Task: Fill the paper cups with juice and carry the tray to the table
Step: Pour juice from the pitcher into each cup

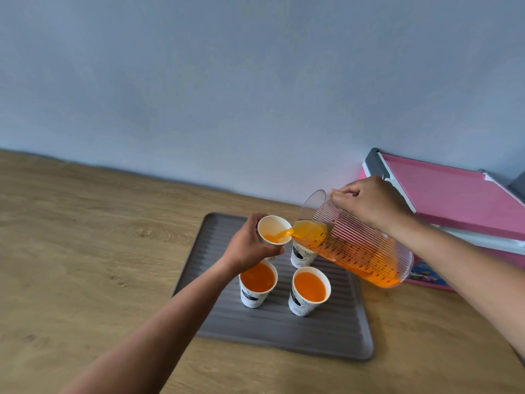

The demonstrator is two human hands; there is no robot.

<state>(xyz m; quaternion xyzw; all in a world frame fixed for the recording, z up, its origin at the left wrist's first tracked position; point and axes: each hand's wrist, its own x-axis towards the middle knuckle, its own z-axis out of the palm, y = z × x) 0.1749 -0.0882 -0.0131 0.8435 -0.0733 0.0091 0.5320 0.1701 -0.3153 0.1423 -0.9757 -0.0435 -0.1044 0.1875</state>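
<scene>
A grey ribbed tray (pixel 284 331) lies on a wooden counter (pixel 85 237). My left hand (pixel 250 245) holds a white paper cup (pixel 274 230) tilted above the tray's far part. My right hand (pixel 369 203) grips the handle of a clear ribbed jug (pixel 355 248), tipped left, and orange juice streams from its spout into the held cup. Two cups full of juice stand on the tray, one on the left (pixel 258 284) and one on the right (pixel 309 290). Another cup (pixel 301 255) stands behind them, its top hidden under the jug.
A pink and white box (pixel 454 203) lies against the blue-grey wall (pixel 255 81) at the right, just behind the jug. The counter stretches left of the tray and in front of it.
</scene>
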